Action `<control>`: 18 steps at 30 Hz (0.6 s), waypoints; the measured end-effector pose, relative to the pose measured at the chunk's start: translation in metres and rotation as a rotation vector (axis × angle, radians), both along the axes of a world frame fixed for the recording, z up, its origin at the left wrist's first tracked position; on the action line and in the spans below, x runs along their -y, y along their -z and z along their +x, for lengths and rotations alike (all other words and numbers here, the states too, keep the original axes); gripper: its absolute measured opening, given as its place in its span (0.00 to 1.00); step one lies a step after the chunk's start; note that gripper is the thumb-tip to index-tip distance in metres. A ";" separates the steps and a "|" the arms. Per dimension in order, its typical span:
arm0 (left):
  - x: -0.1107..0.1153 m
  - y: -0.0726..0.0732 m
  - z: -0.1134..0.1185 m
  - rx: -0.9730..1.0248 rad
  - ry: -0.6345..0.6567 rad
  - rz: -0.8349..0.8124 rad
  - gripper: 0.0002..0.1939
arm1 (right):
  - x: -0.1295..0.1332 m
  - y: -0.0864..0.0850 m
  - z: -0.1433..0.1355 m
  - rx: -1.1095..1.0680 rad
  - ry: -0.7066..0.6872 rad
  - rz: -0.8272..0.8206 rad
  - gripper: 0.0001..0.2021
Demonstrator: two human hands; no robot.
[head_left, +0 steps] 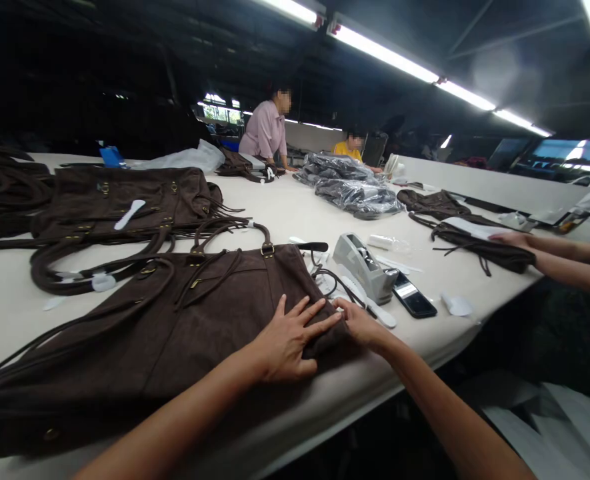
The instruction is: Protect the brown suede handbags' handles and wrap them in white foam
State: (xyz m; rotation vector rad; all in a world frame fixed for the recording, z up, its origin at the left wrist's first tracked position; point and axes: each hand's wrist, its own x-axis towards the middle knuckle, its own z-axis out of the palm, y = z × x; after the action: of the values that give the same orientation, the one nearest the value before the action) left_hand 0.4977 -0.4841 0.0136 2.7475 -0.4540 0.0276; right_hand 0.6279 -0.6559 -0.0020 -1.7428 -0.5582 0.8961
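A large dark brown handbag [215, 313] lies on its side in front of me, its handles and thin straps spread over it and toward the back. My left hand [287, 340] rests flat on the bag near its right end, fingers spread. At that right end, my right hand [359, 323] has its fingers closed on the bag's edge. Something small and white shows at those fingertips, too small to name. Just beyond my hands stands a grey tape dispenser [365, 263], and a white strip [387, 317] lies close to my right hand.
A phone [415, 297] lies right of the dispenser. Another brown bag [125, 200] lies behind mine. Plastic-wrapped bags [349, 183] are heaped mid-table. At right, a co-worker's hands [519, 240] hold a brown bag [485, 247]. Two people are across the white table [259, 200].
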 end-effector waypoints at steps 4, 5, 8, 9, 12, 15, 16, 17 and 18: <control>0.000 0.003 0.000 0.013 0.019 -0.007 0.49 | 0.010 -0.005 -0.002 0.468 -0.032 -0.178 0.07; -0.001 0.003 0.000 0.024 0.022 -0.017 0.48 | 0.012 -0.007 -0.005 0.656 0.021 -0.198 0.08; -0.003 0.006 -0.001 0.068 0.030 -0.050 0.44 | 0.010 -0.007 -0.020 1.164 0.221 -0.068 0.16; -0.003 0.008 -0.002 0.081 0.032 -0.062 0.43 | 0.008 -0.004 -0.025 1.294 0.224 0.000 0.18; -0.002 0.010 -0.007 0.129 0.011 -0.102 0.39 | 0.001 0.021 -0.037 1.587 0.070 0.075 0.28; -0.003 0.007 -0.018 0.155 -0.001 -0.135 0.36 | 0.002 0.055 -0.037 1.689 0.021 -0.017 0.34; -0.006 0.004 -0.023 0.143 0.002 -0.148 0.37 | 0.004 0.064 -0.036 1.690 0.018 -0.053 0.34; -0.010 0.001 -0.029 0.120 -0.004 -0.164 0.39 | 0.007 0.072 -0.034 1.682 0.012 -0.082 0.34; -0.016 -0.004 -0.036 0.099 -0.032 -0.181 0.42 | 0.010 0.077 -0.031 1.677 0.003 -0.091 0.34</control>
State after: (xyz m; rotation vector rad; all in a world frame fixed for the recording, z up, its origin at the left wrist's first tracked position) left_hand 0.4621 -0.4678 0.0173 2.5830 -0.4120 0.2035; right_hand 0.5969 -0.6654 -0.0792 -2.2612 -1.5228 -0.8135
